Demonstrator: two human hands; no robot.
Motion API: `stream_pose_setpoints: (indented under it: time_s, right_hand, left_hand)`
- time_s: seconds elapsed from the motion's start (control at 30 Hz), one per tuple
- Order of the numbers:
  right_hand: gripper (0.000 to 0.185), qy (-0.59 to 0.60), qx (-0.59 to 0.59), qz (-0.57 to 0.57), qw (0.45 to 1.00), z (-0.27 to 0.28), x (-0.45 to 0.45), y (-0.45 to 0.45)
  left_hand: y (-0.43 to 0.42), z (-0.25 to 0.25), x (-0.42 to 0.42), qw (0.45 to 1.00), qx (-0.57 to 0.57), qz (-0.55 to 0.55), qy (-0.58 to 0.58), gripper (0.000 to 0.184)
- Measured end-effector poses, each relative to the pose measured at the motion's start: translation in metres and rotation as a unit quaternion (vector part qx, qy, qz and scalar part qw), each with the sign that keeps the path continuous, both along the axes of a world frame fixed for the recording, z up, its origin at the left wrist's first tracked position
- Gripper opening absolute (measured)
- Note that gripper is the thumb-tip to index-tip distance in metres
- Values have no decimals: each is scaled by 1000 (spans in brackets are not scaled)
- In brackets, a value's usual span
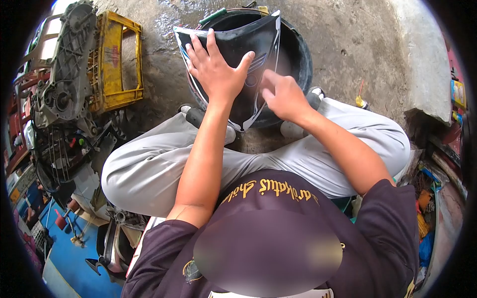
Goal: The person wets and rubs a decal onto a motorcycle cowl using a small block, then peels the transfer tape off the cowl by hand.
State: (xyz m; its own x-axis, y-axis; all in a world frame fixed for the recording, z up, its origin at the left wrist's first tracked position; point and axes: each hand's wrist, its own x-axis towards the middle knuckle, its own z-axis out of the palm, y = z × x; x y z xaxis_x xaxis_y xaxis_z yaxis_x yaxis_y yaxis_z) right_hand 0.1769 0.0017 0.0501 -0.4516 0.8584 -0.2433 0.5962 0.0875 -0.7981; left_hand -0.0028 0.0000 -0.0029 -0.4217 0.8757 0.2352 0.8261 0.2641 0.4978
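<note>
A glossy black, roughly triangular panel with pale edges and thin stripe marks rests across a round black basin, its pointed end toward me. It looks like a motorcycle body panel. My left hand lies open on its upper left face, fingers spread and thumb out. At the panel's right edge is my right hand, its fingers curled in and their tips smeared by motion. Anything inside those fingers is hidden. Much of the basin's inside is covered by the panel.
A yellow crate and a metal engine casing stand at the left. My bent legs flank the basin on wet concrete floor. A concrete ledge runs along the right. A yellow-handled tool lies near my right knee.
</note>
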Motion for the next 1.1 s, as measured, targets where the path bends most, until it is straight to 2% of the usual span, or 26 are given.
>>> stream_pose_setpoints:
  time_s: [0.07,0.13,0.17,0.23,0.27,0.33,0.4,0.47,0.57,0.67,0.7,0.8,0.87,0.97,1.03,1.1]
  right_hand:
    - [11,18,-62,70,995,-6,2,-8]
    - [11,-14,-64,99,993,-5,3,-8]
    - [11,-14,-64,99,993,-3,2,-5]
    - [13,-25,-1,10,1000,-2,0,4]
    - [13,-34,-6,-3,999,-2,1,7]
    - [14,-42,-3,24,999,-3,1,3]
    - [10,-9,-58,108,992,-7,1,-4]
    - [10,-26,-41,115,992,-4,1,-4]
    - [11,-30,16,-6,999,2,0,7]
    - [11,-16,-1,52,998,-5,2,-2]
    - [15,-29,-68,88,993,-7,2,-5]
    - [10,-33,-21,78,996,-2,1,-1]
    - [10,0,25,6,1000,-2,0,6]
    - [11,-18,26,20,999,-3,1,-2]
    - [10,-32,-61,127,989,-5,2,-7]
    - [10,-24,-27,96,995,-5,2,-2]
  left_hand:
    - [-1,1,0,1000,0,-1,4,110]
    - [1,0,-1,1000,0,-4,7,110]
    - [1,1,0,1000,-2,0,5,110]
    - [0,1,1,1000,-7,4,2,110]
    - [-1,0,1,1000,-6,4,-1,109]
    - [1,1,1,1000,-1,4,-3,109]
    - [0,3,1,1000,-5,0,-2,109]
    - [1,4,1,1000,-6,2,-3,109]
    - [-1,2,1,1000,-3,0,-5,109]
    - [-1,3,0,1000,0,-1,-5,109]
    - [-1,4,0,1000,-7,0,-8,110]
    - [0,4,1,1000,-6,0,-6,110]
    - [-1,3,0,1000,-8,0,-8,110]
    - [-1,4,1,1000,-10,0,-9,110]
    - [-1,4,0,1000,-13,1,-9,111]
    - [0,3,0,1000,-4,2,0,109]
